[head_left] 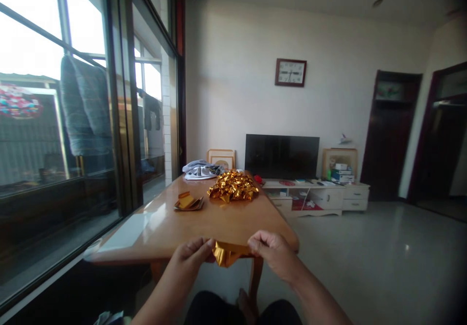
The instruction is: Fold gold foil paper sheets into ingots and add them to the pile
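Note:
Between my two hands a piece of gold foil paper [226,253] is stretched, partly folded and creased, just off the table's near edge. My left hand [197,253] pinches its left end between thumb and fingers. At the other end, my right hand [268,247] grips the foil in the same way. Farther up the table lies a heaped pile of folded gold foil pieces [233,187]. To the left of that pile sits a small stack of flat gold paper sheets [188,201].
The wooden table [204,223] stretches away from me, with a bundle of pale cloth [202,170] at its far end. A television [282,156] stands on a white cabinet [330,198] beyond. Large glass windows [87,120] line the left side.

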A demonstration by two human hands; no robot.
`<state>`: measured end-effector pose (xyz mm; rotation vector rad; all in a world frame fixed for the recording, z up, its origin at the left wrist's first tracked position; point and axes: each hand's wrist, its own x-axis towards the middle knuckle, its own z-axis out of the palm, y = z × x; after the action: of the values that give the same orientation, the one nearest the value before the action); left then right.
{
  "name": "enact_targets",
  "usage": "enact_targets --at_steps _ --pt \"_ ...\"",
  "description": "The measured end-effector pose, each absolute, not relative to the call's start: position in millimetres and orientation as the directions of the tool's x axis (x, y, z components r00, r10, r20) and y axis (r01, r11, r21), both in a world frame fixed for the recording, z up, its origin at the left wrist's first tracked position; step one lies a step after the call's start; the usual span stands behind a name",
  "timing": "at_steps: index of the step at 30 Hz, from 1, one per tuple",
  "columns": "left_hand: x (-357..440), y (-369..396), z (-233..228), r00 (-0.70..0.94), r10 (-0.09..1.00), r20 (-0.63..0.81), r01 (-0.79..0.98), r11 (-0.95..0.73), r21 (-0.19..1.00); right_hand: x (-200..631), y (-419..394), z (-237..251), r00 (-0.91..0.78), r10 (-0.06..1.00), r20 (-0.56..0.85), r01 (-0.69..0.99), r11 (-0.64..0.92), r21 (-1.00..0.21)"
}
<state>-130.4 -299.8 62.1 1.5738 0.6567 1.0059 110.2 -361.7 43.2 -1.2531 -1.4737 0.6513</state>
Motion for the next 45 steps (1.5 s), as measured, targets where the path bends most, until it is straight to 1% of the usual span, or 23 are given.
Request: enact_targets --at_steps 2,4,7,9,10,13,16,21,23,26,30,34,38,42,45 --pt "-129 -300 64 0.484 0.827 0.285 -0.088 -0.278 0.956 114 -363 48 0.173 0.899 0.403 0.418 0.304 -0.856" --pt "-125 -301 65 0.483 0.825 0.292 -0.085 -0.288 0.954 110 -365 57 0.190 0.877 0.442 0.482 0.309 -0.820" --pt "-120 -303 64 0.518 0.804 0.292 -0.072 -0.300 0.951 93 -369 70 0.094 0.871 0.483 0.504 0.377 -0.777" --pt "-118 -305 63 0.541 0.788 0.295 -0.054 -0.318 0.947 79 -369 72 0.034 0.854 0.519 0.565 0.412 -0.715" --pt "-118 -305 62 0.552 0.779 0.299 -0.042 -0.332 0.942 74 -368 71 0.005 0.857 0.515 0.583 0.416 -0.698" --pt "-118 -306 59 0.584 0.751 0.306 -0.018 -0.365 0.931 64 -365 63 -0.003 0.888 0.460 0.543 0.387 -0.745" --pt "-118 -305 54 0.600 0.744 0.293 -0.038 -0.339 0.940 64 -362 55 0.015 0.915 0.403 0.456 0.352 -0.817" --pt "-112 -305 46 0.613 0.736 0.287 -0.205 -0.203 0.957 68 -363 50 0.034 0.937 0.348 0.338 0.317 -0.886" --pt "-110 -304 43 0.589 0.749 0.305 -0.246 -0.193 0.950 68 -363 47 0.033 0.943 0.330 0.306 0.305 -0.902" --pt "-108 -302 40 0.576 0.752 0.322 -0.261 -0.204 0.943 70 -362 43 0.025 0.954 0.299 0.278 0.281 -0.919" --pt "-108 -300 37 0.572 0.755 0.321 -0.245 -0.216 0.945 70 -361 40 0.007 0.967 0.255 0.217 0.247 -0.944" --pt "-108 -301 37 0.571 0.755 0.323 -0.252 -0.213 0.944 69 -360 39 0.003 0.968 0.252 0.193 0.247 -0.950" --pt "-110 -305 42 0.542 0.779 0.315 -0.253 -0.206 0.945 68 -360 36 0.002 0.972 0.233 0.107 0.232 -0.967" --pt "-111 -308 47 0.456 0.833 0.313 -0.283 -0.197 0.939 69 -359 33 0.047 0.968 0.247 0.118 0.240 -0.963" --pt "-111 -308 46 0.393 0.849 0.354 -0.285 -0.254 0.924 67 -359 32 0.097 0.952 0.290 0.185 0.269 -0.945"
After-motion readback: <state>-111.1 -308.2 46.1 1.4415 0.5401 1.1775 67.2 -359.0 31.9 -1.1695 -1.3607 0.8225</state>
